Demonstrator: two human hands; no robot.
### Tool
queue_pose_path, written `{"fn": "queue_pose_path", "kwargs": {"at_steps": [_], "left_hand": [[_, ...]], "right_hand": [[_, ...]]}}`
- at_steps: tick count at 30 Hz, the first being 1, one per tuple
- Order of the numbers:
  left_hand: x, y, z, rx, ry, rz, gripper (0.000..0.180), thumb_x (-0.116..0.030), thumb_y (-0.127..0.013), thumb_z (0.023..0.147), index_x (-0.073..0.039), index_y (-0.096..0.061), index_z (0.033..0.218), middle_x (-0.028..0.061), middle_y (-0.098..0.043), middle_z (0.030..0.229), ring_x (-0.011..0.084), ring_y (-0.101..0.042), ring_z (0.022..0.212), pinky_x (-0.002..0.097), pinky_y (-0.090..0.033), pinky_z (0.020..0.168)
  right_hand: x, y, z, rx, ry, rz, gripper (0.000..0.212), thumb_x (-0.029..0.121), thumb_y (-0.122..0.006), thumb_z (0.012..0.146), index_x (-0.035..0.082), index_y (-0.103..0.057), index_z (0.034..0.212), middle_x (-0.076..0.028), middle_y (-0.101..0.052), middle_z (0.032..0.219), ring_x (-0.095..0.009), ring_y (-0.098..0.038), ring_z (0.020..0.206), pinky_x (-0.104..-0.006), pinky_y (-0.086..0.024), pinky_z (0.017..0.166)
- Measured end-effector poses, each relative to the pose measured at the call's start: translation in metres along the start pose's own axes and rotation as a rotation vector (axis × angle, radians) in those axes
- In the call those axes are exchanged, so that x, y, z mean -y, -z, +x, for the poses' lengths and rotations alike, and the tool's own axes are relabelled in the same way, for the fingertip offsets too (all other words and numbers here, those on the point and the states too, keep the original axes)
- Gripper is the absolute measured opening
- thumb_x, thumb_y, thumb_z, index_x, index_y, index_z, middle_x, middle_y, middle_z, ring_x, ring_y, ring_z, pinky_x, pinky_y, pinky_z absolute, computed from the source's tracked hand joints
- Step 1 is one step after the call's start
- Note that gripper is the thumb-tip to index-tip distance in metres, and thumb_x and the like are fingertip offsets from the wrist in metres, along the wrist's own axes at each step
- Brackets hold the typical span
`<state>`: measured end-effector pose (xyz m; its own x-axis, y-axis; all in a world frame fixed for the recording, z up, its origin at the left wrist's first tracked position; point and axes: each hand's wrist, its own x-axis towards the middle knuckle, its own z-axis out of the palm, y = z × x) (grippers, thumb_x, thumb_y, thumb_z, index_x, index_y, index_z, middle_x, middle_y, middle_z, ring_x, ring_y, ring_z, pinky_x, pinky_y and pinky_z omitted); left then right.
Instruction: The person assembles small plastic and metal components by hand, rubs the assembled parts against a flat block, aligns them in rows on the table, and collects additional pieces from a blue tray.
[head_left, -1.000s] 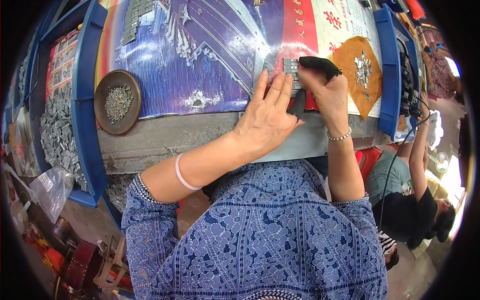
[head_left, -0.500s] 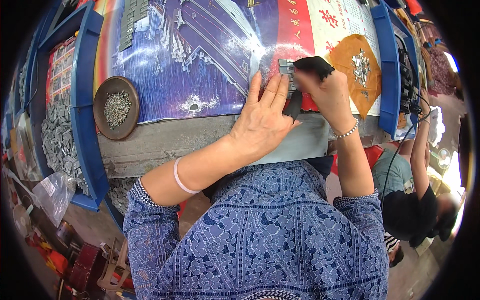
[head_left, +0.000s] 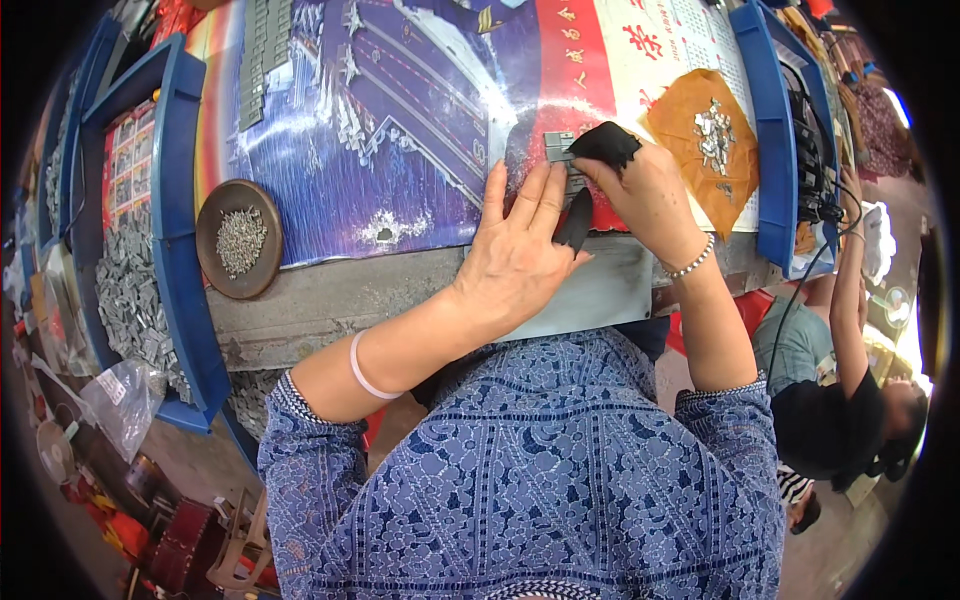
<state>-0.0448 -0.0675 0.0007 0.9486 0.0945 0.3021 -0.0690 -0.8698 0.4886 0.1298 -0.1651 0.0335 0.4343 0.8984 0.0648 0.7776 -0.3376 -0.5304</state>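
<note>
My left hand (head_left: pixel 520 245) lies with its fingers stretched out and spread. Its fingertips touch a short row of small flat grey metal pieces (head_left: pixel 557 147) on the poster-covered bench, and a black cover sits on its thumb. Close by on the right, my right hand (head_left: pixel 655 195) is closed in a pinch over the same row, a black cloth cover (head_left: pixel 607 146) over its finger. Whatever it pinches is hidden. Right of it, small shiny metal parts (head_left: pixel 714 140) lie on a brown sheet (head_left: pixel 682 110).
A round brown dish (head_left: pixel 208 245) of tiny metal parts stands on the left. Beyond it, a blue bin (head_left: pixel 190 300) holds loose grey pieces (head_left: pixel 135 305). More grey pieces (head_left: pixel 262 60) lie in rows at the back. Another blue bin (head_left: pixel 775 130) with black cables stands right, near another person (head_left: pixel 830 420).
The whole view has shifted slightly, with the bench items sitting a little lower. My right hand has turned a little over the row; my left hand keeps its place against the pieces.
</note>
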Motion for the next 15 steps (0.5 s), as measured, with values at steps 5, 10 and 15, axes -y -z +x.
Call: {"fn": "queue_pose_path", "kwargs": {"at_steps": [5, 10, 15], "left_hand": [[-0.001, 0.001, -0.001, 0.069, 0.033, 0.058, 0.047, -0.031, -0.076, 0.082, -0.001, -0.069, 0.117, 0.0249, -0.044, 0.147, 0.0353, -0.041, 0.138, 0.0631, -0.027, 0.112], [-0.003, 0.002, 0.000, 0.076, 0.029, 0.090, 0.048, -0.031, -0.076, 0.083, 0.000, -0.068, 0.119, 0.0238, -0.043, 0.148, 0.0359, -0.041, 0.138, 0.0619, -0.027, 0.112], [-0.005, 0.003, 0.001, 0.065, 0.065, 0.066, 0.051, -0.029, -0.075, 0.084, 0.003, -0.066, 0.123, 0.0238, -0.044, 0.149, 0.0360, -0.041, 0.138, 0.0594, -0.029, 0.112]], "right_hand": [[-0.004, 0.001, -0.011, -0.082, -0.324, 0.496, 0.012, 0.006, -0.068, 0.094, -0.003, -0.069, 0.102, 0.002, -0.065, 0.076, -0.003, -0.056, 0.065, -0.0213, -0.045, 0.055], [-0.014, 0.014, -0.050, -0.203, -0.466, 0.704, 0.013, 0.004, -0.067, 0.093, -0.003, -0.069, 0.105, 0.000, -0.066, 0.078, -0.004, -0.054, 0.062, -0.0196, -0.044, 0.055], [-0.026, 0.027, -0.082, -0.314, -0.494, 0.663, 0.015, 0.007, -0.068, 0.093, -0.002, -0.070, 0.105, -0.001, -0.068, 0.082, -0.004, -0.057, 0.064, -0.0201, -0.047, 0.057]]}}
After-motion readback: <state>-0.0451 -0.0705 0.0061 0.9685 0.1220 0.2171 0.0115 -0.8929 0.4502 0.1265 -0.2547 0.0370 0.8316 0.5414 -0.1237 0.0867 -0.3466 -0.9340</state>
